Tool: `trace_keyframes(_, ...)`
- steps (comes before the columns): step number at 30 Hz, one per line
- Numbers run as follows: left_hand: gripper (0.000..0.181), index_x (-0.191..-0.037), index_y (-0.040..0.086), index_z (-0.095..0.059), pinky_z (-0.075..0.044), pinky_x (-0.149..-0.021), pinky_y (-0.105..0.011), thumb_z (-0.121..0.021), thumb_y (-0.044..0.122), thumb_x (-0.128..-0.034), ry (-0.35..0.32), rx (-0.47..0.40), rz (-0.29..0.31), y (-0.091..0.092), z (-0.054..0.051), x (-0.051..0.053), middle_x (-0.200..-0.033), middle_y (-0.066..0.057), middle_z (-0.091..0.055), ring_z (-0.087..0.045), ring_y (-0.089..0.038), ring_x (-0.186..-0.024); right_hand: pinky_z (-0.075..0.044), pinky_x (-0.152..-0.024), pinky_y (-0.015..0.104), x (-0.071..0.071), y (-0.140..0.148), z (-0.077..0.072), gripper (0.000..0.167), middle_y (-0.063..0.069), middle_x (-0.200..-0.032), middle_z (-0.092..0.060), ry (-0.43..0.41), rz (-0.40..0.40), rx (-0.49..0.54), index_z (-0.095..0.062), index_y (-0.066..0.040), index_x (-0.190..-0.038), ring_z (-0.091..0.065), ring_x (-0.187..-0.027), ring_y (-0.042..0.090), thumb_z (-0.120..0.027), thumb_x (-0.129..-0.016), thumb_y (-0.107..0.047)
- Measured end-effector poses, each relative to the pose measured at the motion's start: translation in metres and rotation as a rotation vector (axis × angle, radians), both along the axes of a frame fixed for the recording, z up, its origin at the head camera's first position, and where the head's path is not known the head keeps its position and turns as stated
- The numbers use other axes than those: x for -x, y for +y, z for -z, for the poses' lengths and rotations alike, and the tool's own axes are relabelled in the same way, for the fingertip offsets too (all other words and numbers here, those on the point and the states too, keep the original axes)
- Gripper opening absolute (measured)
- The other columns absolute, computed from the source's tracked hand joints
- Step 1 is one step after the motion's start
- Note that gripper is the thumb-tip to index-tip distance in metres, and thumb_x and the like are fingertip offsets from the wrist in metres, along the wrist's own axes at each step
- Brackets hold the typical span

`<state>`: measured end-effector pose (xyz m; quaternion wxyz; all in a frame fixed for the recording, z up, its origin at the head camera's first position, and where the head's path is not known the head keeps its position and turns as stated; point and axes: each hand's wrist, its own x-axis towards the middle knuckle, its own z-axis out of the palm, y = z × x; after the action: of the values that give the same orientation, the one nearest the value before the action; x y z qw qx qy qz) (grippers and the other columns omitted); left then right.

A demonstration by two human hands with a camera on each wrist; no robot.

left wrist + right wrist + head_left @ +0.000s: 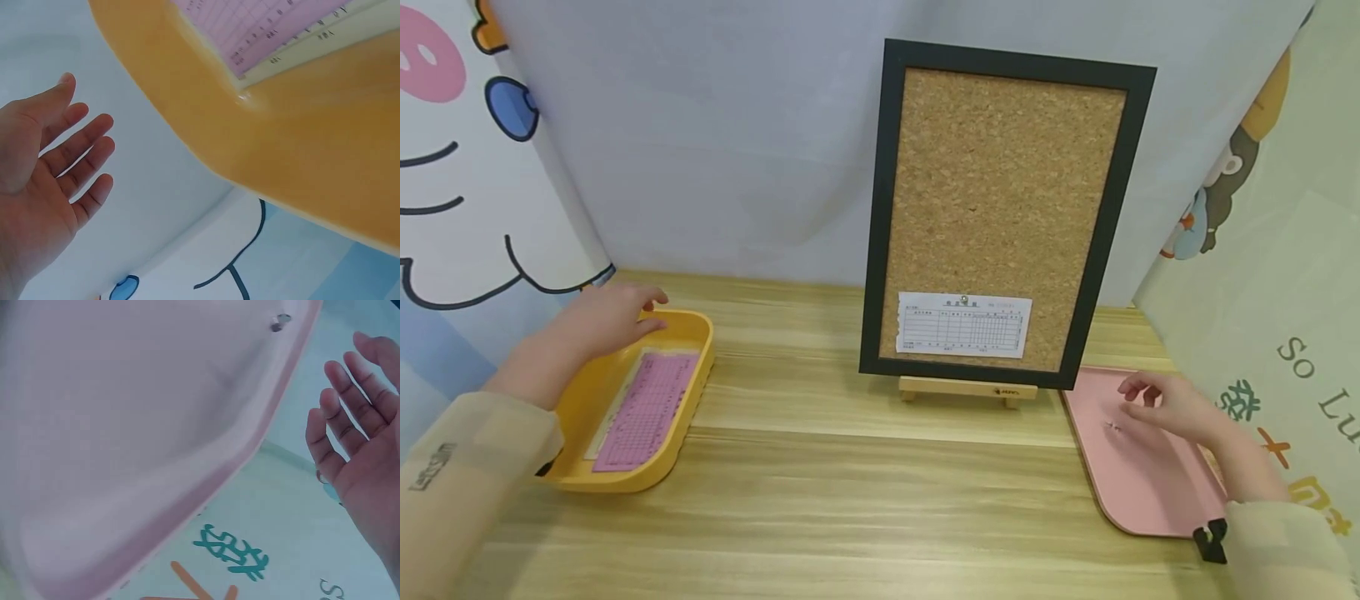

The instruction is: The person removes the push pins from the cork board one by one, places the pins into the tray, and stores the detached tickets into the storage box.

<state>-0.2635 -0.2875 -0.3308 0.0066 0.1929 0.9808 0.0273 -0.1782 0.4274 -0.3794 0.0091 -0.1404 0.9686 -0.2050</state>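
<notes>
Two pale sleeves come in from the desk's near side, the left sleeve (pixel 482 475) printed with dark lettering, the right sleeve (pixel 1288 542) with one small black piece (pixel 1212 542) beside it. Each leads to one bare hand, and both are empty: the left hand (pixel 602 321) hangs over the yellow tray, its fingers loosely bent and thumb apart; the right hand (pixel 1172 406) hangs over the pink tray, its fingers relaxed and slightly curled.

The desk (pixel 850 508) carries two trays. One pink tray (pixel 1157 496) lies by the right edge; on it, near the right hand's fingertips, are a few tiny pins (pixel 1112 427) — too small to count surely. One yellow tray (pixel 632 481) stands toward the left edge, holding paper slips in two colours: a pink slip (pixel 647 408) on top and a cream slip (pixel 606 421) showing along its left side. How many lie beneath cannot be told.

Farther back, right of centre near the desk's far edge, one wooden easel (pixel 966 387) bears one black-framed corkboard (pixel 1000 192), leaning back. One white printed slip (pixel 962 331) is fixed low on the cork by one pin (pixel 964 298) at its top edge.

Behind the far edge hangs one plain pale cloth (pixel 722 142) — with one printed cloth on the left (pixel 475 183) and another on the right (pixel 1300 292).
</notes>
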Motion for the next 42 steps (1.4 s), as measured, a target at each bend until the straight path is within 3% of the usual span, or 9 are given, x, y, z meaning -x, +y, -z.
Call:
trace_keyframes(10,0.047,-0.126,-0.002,-0.053,-0.036,-0.093,-0.062,-0.063,0.027,-0.0908,0.124,-0.041,-0.045,0.029,-0.017,-0.021,-0.125,-0.029,-0.053,-0.044,-0.048,-0.116,-0.038,-0.052,0.023,-0.008,-0.012,-0.028,0.015,0.004,-0.084,-0.06,0.155,0.052,-0.024,-0.063,-0.006,-0.097,-0.044,-0.07,0.001,-0.069,-0.084,-0.012)
trace_keyframes(20,0.048,-0.127,-0.001,-0.052,-0.035,-0.095,-0.06,-0.065,0.026,-0.0892,0.276,-0.096,-0.033,0.057,-0.023,-0.039,-0.125,-0.028,-0.051,-0.045,-0.049,-0.115,-0.042,-0.056,0.02,-0.012,-0.028,-0.043,0.017,0.003,-0.081,-0.058,0.257,0.085,-0.014,-0.063,-0.007,-0.098,-0.044,-0.071,0.001,-0.07,-0.084,-0.013)
trace_keyframes(27,0.048,-0.125,-0.002,-0.052,-0.035,-0.093,-0.062,-0.069,0.021,-0.0864,0.353,-0.262,-0.049,0.081,-0.023,-0.049,-0.124,-0.028,-0.05,-0.043,-0.048,-0.114,-0.041,-0.06,0.011,-0.015,-0.052,-0.05,0.018,0.007,-0.084,-0.062,0.351,0.121,0.005,-0.063,-0.006,-0.098,-0.046,-0.073,0.005,-0.07,-0.082,-0.012)
trace_keyframes(35,0.048,-0.122,-0.002,-0.053,-0.035,-0.095,-0.057,-0.073,0.016,-0.0822,0.558,-0.431,-0.003,0.11,-0.014,-0.058,-0.123,-0.026,-0.05,-0.043,-0.045,-0.113,-0.037,-0.066,0.003,-0.014,-0.081,-0.051,0.021,0.009,-0.085,-0.063,0.527,0.132,0.118,-0.064,-0.002,-0.099,-0.046,-0.076,-0.002,-0.071,-0.08,-0.004)
trace_keyframes(42,0.05,-0.123,0.0,-0.051,-0.032,-0.097,-0.055,-0.074,0.014,-0.0811,0.601,-0.573,0.036,0.13,-0.008,-0.059,-0.128,-0.025,-0.046,-0.04,-0.044,-0.116,-0.036,-0.07,0.001,-0.014,-0.106,-0.054,0.024,0.013,-0.089,-0.065,0.652,0.134,0.208,-0.064,0.003,-0.1,-0.047,-0.079,-0.001,-0.072,-0.077,0.002)
